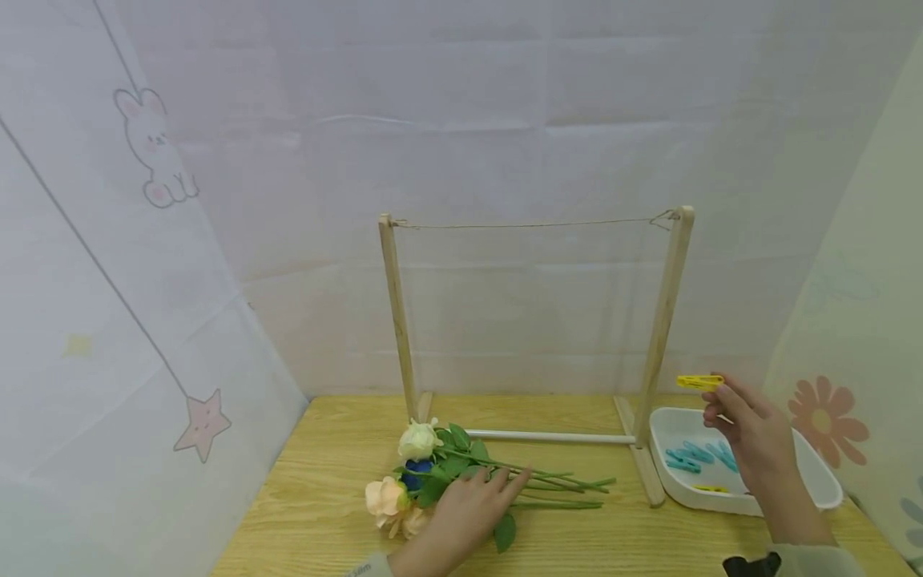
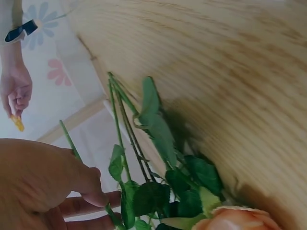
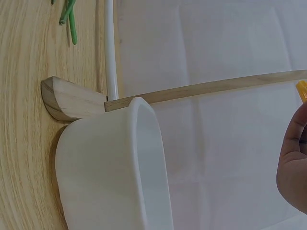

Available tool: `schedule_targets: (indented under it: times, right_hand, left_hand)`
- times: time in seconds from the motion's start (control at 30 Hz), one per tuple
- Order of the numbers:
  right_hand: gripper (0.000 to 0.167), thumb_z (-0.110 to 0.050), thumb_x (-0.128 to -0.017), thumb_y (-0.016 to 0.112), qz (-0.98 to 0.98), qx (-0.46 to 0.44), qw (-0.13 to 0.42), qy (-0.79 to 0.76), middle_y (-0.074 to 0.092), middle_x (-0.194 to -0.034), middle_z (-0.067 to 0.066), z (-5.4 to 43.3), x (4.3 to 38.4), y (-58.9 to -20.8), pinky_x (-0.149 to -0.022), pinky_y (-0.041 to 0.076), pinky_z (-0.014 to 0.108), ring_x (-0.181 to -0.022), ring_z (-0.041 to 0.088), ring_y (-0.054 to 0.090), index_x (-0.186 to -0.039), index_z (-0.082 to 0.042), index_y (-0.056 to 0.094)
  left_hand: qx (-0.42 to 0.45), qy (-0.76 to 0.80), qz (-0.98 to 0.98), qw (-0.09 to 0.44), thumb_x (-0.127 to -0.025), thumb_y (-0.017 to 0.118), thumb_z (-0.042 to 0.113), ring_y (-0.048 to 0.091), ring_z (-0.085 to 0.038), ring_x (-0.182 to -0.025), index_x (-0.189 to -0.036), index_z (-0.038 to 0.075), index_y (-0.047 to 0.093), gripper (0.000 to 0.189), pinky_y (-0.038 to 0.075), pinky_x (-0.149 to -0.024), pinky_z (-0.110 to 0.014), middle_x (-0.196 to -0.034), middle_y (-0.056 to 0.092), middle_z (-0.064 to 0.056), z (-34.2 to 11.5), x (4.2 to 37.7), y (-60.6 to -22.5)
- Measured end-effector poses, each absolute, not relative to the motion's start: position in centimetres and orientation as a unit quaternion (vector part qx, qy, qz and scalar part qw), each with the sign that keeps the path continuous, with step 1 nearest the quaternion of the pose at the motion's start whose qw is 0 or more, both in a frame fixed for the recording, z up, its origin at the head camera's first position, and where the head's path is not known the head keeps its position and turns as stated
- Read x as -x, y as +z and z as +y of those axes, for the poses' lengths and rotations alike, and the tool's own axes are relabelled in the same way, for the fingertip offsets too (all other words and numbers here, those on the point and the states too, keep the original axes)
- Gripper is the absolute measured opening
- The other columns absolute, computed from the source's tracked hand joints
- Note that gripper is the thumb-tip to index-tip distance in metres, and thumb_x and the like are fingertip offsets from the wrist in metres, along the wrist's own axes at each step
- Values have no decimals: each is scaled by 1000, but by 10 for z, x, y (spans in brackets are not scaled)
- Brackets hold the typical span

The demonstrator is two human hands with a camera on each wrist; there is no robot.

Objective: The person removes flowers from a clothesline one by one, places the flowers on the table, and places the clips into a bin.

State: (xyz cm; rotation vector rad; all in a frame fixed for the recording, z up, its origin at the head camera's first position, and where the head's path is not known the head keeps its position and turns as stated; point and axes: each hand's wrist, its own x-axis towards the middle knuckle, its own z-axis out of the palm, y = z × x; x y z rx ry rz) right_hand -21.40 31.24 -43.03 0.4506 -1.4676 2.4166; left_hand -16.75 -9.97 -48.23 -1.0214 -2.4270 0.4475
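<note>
My right hand (image 1: 753, 433) pinches a yellow clothespin (image 1: 699, 382) between thumb and fingers, raised above the white basin (image 1: 829, 489). In the right wrist view only part of this hand (image 3: 293, 163) and the clothespin's orange-looking end (image 3: 302, 89) show at the edge. My left hand (image 1: 472, 505) is at the bunch of artificial flowers lying on the table. In the left wrist view its thumb and fingers pinch a green flower stem (image 2: 113, 216) among the leaves. The bunch has a white rose (image 1: 420, 441), a blue flower (image 1: 416, 474) and peach roses (image 1: 385, 497); its stems (image 1: 570, 483) point right.
Behind the flowers stands a wooden frame (image 1: 661, 320) with a string (image 1: 534, 225) across its top and a white rod (image 1: 555, 437) low down. Several blue clothespins (image 1: 685, 458) and a yellow one (image 1: 710, 488) lie in the basin. Patterned sheets surround the table (image 1: 288, 497).
</note>
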Motion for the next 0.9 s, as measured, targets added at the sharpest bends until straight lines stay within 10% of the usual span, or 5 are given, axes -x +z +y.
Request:
schedule_targets:
  times: [0.4,0.9]
  right_hand:
    - [29,-1,-105,50,-521,-127,137,833,76,-90,4,319,212,-435,-72,60,23,-73,14,69,-126,-6,70]
    - [34,2,-106,44,-487,-144,129,852,77,-91,5,331,207,-442,-72,60,25,-74,15,71,-125,-5,71]
  left_hand:
    - [403,213,-860,227,-89,80,27,66,-15,-106,-155,27,40,77,58,-66,-24,-128,63,7,-107,168,-502]
    - [430,205,-827,300,-91,76,36,72,-15,-90,-142,31,57,55,57,-57,-22,-123,69,6,-94,159,-513]
